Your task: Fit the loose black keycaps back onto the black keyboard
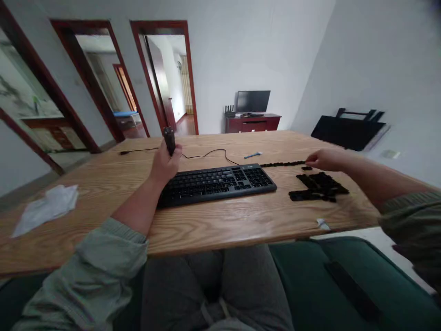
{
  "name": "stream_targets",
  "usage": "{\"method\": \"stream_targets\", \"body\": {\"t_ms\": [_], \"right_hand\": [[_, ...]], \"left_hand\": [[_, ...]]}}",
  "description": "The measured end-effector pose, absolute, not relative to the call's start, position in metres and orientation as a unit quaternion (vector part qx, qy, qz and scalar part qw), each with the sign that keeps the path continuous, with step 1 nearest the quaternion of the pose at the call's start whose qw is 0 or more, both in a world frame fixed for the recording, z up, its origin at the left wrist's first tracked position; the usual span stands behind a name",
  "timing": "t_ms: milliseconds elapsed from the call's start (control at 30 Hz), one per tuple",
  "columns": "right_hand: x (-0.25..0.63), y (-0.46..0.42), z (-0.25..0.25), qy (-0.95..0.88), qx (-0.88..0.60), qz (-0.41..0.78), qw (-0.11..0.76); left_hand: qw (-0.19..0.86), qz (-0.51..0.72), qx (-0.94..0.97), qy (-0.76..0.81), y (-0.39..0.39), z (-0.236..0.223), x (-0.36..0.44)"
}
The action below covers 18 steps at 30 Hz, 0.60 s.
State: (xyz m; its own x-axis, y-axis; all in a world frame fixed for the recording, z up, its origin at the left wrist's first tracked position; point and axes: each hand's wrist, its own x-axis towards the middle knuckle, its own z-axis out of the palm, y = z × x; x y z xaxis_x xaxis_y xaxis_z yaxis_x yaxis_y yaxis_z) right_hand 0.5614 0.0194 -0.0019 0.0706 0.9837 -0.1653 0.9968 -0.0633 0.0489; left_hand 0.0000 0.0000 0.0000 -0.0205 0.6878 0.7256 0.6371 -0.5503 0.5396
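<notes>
**Grey trousers [213,289] under oak table [223,239] edge; black handheld object [169,140] raised near black keyboard [217,184], black keycaps [319,186] off to right**

Green sofa cushion [327,280] beside the lap. Pale green sleeve [86,271] pushed back on the left forearm, dark olive sleeve [413,230] on the right, both arms stretched out over the tabletop. Left hand [165,166] clenched round the black handheld object, exact kind unclear, held upright and clear of the wood, seemingly to keep it above the keyboard. Right hand [327,160] hovering with fingers [310,159] loosely curled at the end of a row of black keycaps [282,163]; any grasp impossible to tell from this view. Small black keycap [306,168] just below those fingers. Keycaps heaped right of the keyboard and apart from it, apparently grouped to stay together. Thin black cable [206,152] lying slack behind the keyboard. Also on the table: blue plastic item [253,155], crumpled white tissue [44,210], small white scrap [323,224]. Farther off, monitor [253,101] on dark red cabinet [253,123], folded black table [347,131] by the wall.
</notes>
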Motion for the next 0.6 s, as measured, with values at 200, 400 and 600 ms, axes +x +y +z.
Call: {"method": "stream_targets", "body": {"t_ms": [200, 400, 600], "right_hand": [[0.551, 0.017, -0.013, 0.693, 0.711, -0.093, 0.081], [0.564, 0.02, -0.018, 0.684, 0.726, -0.065, 0.023], [0.571, 0.015, -0.016, 0.656, 0.75, -0.081, -0.002]], "left_hand": [[0.011, 0.54, 0.695, 0.475, 0.004, -0.002, -0.001], [-0.012, 0.541, 0.698, 0.468, 0.005, -0.004, -0.001], [-0.015, 0.534, 0.699, 0.476, 0.005, -0.004, -0.002]]}}
